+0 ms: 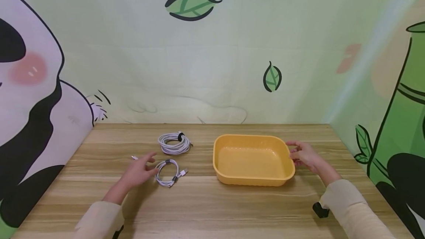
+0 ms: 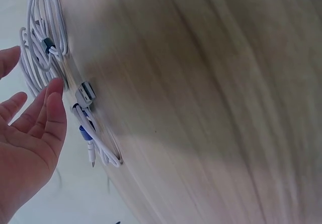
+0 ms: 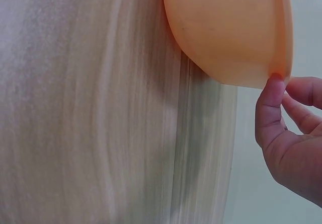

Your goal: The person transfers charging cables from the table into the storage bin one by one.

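The smaller white cable-coil (image 1: 163, 183) is flanked leftward by the relaxed left hand (image 1: 138, 171), the yellow oblong tray (image 1: 254, 181) gripped by the right hand (image 1: 306, 156).

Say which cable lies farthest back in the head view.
The big coil, bundled with a black strap; the small coil and the third cable, mostly hidden by the left hand, both lie nearer the front.

Yellow tray (image 1: 254, 161), white cables (image 1: 173, 151), wood-grained table (image 1: 199, 209)

On the worktop (image 1: 212, 213), one cable (image 1: 174, 178) lies just right of the left hand (image 1: 141, 170), another cable (image 1: 174, 150) behind it, and the tray (image 1: 252, 162) touches the right hand (image 1: 306, 155) on its left.
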`<state>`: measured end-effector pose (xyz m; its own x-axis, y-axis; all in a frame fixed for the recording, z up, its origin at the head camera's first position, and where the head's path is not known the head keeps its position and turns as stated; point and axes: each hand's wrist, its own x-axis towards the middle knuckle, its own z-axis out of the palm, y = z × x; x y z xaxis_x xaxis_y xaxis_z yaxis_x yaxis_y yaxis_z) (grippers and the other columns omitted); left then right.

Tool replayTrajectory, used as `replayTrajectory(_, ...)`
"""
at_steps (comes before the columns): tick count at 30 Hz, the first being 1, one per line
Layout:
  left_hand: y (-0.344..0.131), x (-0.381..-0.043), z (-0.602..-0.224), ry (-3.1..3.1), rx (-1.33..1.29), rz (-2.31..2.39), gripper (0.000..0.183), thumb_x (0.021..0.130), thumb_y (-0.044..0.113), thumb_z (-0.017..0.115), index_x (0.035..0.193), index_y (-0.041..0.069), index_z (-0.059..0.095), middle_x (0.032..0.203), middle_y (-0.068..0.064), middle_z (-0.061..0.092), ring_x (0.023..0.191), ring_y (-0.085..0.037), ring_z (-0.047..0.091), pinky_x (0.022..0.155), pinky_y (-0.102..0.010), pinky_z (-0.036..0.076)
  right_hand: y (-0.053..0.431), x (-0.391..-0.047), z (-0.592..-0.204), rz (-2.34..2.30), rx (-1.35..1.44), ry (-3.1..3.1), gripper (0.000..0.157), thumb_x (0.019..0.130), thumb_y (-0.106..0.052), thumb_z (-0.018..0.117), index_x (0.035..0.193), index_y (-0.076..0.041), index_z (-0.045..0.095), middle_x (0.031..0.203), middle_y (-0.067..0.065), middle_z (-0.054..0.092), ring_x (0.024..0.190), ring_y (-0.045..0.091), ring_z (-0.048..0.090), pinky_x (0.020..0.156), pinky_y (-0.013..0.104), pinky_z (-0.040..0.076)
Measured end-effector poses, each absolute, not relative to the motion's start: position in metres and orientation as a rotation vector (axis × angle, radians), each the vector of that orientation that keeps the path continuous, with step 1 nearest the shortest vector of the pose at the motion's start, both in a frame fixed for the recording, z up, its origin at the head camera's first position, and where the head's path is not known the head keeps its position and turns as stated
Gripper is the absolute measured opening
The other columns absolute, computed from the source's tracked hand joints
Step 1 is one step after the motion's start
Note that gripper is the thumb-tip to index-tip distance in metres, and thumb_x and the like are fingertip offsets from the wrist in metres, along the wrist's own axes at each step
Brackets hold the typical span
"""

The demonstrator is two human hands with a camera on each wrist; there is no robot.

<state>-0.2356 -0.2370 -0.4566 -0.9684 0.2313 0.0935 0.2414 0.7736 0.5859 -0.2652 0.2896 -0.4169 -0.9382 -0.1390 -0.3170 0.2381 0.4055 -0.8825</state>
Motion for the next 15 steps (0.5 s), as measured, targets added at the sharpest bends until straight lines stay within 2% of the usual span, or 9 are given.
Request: replayTrajectory(15,-0.2283,-0.2319,-0.4542,-2.994,-0.379,-0.975,0.053,0.077,0.013,0.065,0.122,-0.006,0.044,0.102,-0.025,0.059,0.085,-0.033,0.061,0.073,-0.042,0.049,0.288,-0.2638,-0.4155,-1.545,0.085,2.33,0.056,0.084,0.002,0.047,0.134,0.004,0.023,0.104,0.016,0.047,0.068,0.012,0.054,0.059,0.026,0.051)
